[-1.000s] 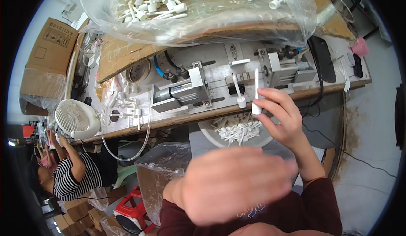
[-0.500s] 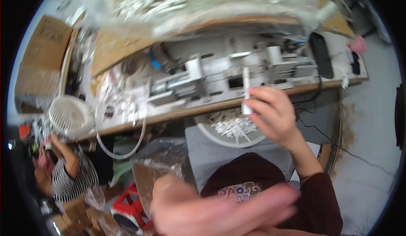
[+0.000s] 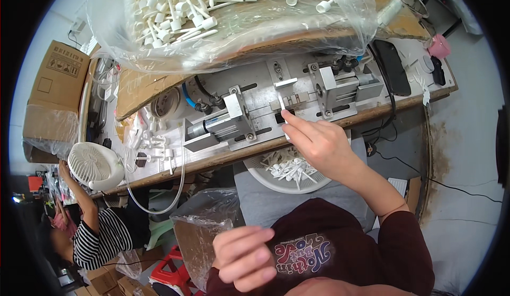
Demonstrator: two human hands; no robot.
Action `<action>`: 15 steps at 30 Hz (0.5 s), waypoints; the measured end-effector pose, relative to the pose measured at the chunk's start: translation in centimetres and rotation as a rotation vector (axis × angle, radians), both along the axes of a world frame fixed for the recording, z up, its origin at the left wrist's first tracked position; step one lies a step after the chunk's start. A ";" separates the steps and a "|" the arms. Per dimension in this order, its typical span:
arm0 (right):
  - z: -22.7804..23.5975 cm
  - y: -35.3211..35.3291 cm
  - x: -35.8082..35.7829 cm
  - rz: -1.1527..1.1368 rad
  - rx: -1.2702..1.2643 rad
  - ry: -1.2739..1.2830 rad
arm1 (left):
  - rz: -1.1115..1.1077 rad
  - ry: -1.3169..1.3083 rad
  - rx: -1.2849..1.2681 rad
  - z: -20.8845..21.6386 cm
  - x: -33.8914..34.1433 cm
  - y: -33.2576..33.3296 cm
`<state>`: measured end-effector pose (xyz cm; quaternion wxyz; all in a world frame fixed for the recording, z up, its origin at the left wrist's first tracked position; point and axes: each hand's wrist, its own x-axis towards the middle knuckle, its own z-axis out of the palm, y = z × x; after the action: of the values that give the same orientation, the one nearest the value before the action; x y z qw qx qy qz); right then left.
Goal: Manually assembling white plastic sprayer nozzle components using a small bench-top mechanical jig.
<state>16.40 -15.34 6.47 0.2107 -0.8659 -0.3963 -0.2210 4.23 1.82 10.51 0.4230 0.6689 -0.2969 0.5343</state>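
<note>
– Two hands to enter; state of each?
– Right hand point(image 3: 319, 143): narrow grip, index finger extended along one white stick point(image 3: 282, 104). Left hand point(image 3: 244, 259): fingers loosely curled before my shirt point(image 3: 345, 232); whether it holds anything, I cannot tell.
– Stick's location?
– Bench front, between two metal cylinder blocks point(image 3: 236, 114), its tip over the notched block point(image 3: 300, 99); resting or just above, I cannot tell.
– Handling note?
– My judgement: hold the rod straight, steady it by the near end, press lightly, keep fingertips clear of both cylinder blocks.
– Materials?
– Stick: smooth, slender, probably plastic. Blocks: grey metal, square-edged. Basin point(image 3: 262, 182): white, round-rimmed, heaped with loose sticks point(image 3: 292, 169). Bag point(image 3: 212, 58): clear, crinkled film, full of capped rods point(image 3: 183, 9).
</note>
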 end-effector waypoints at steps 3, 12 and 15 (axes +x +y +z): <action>1.1 0.1 1.1 0.021 -0.038 -0.035 | -0.179 0.171 -0.013 -0.4 0.4 0.9; 0.7 0.3 1.0 -0.024 -0.105 0.032 | -1.531 0.483 -0.658 1.5 2.7 -2.8; 0.8 0.5 1.1 -0.014 -0.099 0.042 | -1.640 0.439 -0.828 2.5 1.3 -4.3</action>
<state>17.46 -14.89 7.25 0.1741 -0.8825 -0.3962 -0.1842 5.51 -2.51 12.96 0.9172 0.1338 -0.3752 -0.0047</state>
